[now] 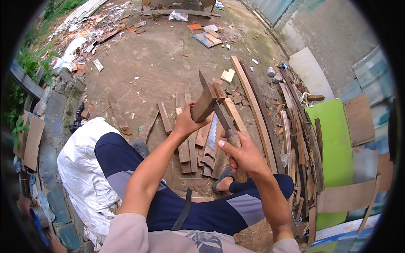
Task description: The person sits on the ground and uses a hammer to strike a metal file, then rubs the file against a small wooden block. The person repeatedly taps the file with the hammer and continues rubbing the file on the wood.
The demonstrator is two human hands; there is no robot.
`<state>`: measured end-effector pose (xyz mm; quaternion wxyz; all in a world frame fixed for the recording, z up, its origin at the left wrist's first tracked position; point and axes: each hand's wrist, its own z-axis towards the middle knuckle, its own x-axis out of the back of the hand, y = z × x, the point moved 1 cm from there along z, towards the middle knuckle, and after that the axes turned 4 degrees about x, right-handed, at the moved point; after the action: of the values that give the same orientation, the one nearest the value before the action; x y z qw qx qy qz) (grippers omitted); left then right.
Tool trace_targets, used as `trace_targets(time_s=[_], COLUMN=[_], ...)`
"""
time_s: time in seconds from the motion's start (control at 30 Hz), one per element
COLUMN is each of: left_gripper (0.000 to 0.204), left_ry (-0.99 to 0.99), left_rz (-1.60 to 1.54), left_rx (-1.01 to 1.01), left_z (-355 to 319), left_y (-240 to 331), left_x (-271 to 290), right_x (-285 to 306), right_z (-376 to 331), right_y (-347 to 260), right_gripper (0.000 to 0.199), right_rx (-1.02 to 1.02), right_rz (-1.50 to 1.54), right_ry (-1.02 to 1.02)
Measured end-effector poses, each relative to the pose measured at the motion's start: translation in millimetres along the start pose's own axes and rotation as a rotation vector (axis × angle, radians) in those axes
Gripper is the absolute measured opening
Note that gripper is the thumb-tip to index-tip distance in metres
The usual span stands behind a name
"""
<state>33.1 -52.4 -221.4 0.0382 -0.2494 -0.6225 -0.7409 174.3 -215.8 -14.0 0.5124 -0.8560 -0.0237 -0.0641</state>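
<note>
The right hand (244,158) is closed around the wooden handle (233,141) of a long-bladed knife (222,117), fingers wrapped and thumb lying near the blade end. The left hand (187,122) grips the lower end of a short wooden block (203,105) between thumb and fingers, holding it tilted above the ground. The block lies ahead and to the left of the right hand, with the blade crossing it and the pointed tip projecting beyond its far side; whether the edge is sunk into the wood is hard to tell from this angle. Beneath the hands, a handsaw (212,137) lies among short boards (183,147), its toothed blade pointing away from the person. Against the person's left leg is a crumpled white sack (86,173), its contents hidden. To the right, a long pale timber (253,109) lies beside a darker one (263,111); farther right, a heap of wooden strips (301,139) borders a lime-green panel (333,143).
</note>
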Motion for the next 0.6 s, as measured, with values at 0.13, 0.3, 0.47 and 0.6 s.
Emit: trace_targets(time_s=[0.13,0.3,0.47,0.6], left_gripper=[0.073,0.07,0.071,0.071], left_ry=[0.029,0.057,0.083,0.113], left_rz=[0.034,0.064,0.116,0.13], left_rx=[-0.036,-0.06,-0.027,-0.014], left_z=[8.2,9.1,4.2,1.1], left_y=[-16.0,-18.6,-13.2,-12.1], left_x=[-16.3,-16.5,-7.8,-3.9], right_x=[2.0,-1.6,-9.5,-11.7], right_z=[0.3,-0.4,-2.1,-0.3], right_y=[-0.9,-3.9,-8.0,4.0], right_gripper=[0.043,0.048,0.052,0.051], right_rx=[-0.037,0.017,0.056,0.15], right_rz=[-0.287,-0.428,-0.601,-0.701], right_ry=[0.087,0.11,0.138,0.16])
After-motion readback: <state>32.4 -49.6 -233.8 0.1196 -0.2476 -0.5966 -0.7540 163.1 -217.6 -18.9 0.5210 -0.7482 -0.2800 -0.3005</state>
